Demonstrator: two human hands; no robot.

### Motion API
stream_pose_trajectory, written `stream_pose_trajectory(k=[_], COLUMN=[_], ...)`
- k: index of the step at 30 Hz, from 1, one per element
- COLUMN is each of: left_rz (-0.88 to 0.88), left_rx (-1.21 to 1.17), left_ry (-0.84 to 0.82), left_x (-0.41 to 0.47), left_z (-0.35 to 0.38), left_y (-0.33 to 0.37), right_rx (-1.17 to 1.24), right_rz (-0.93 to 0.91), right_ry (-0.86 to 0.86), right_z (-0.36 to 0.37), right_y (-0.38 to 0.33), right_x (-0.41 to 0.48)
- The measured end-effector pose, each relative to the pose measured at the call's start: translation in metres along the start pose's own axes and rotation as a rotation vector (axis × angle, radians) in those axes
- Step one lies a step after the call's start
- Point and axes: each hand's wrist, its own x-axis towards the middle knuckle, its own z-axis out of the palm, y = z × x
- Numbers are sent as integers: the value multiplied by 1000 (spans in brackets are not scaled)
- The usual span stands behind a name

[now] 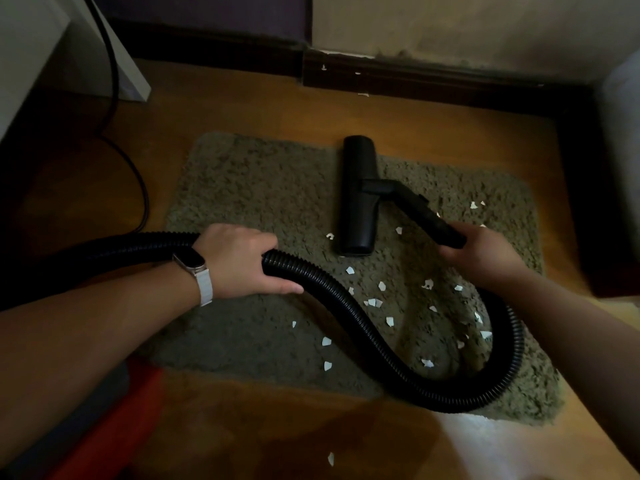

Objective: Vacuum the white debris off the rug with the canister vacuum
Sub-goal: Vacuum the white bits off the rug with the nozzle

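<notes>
At the bottom of the frame a single white chip (331, 459) lies on the bare wooden floor (284, 434), and a red object (114, 431) shows at the lower left, partly under the left forearm. Just above, the near edge of the shaggy grey-green rug (249, 188) begins. A black ribbed hose (374, 337) loops across the rug's lower right, curving down and then back up toward the right side. White debris (381, 286) is scattered over the rug inside and around this loop, mostly in the centre and right of the frame. The left hand (239, 259), with a watch (192, 268) on a white band at the wrist, is clenched around the hose at centre left, where the hose runs off to the left edge. The right hand (485, 252) at centre right grips the black tube (426, 216) at the hose's end. That tube joins the floor nozzle (358, 195), which lies flat on the rug in the upper centre, its far tip reaching past the rug's far edge. Beyond, a dark cable (114, 84) hangs down at the upper left beside a white panel (135, 74), and a dark baseboard (415, 77) runs along the wall at the top.
</notes>
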Motion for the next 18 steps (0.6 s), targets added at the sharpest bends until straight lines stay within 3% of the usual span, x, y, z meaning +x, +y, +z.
stream_pose_trajectory(k=[7, 18], left_rz=[10, 127], left_rx=[10, 38], left_ry=[-23, -124], left_x=[-1, -29], left_z=[2, 3], left_y=[11, 24], right_rx=[20, -45], right_rz=[50, -138], right_ry=[-47, -160], right_z=[-1, 37], right_y=[17, -21], right_x=[-26, -53])
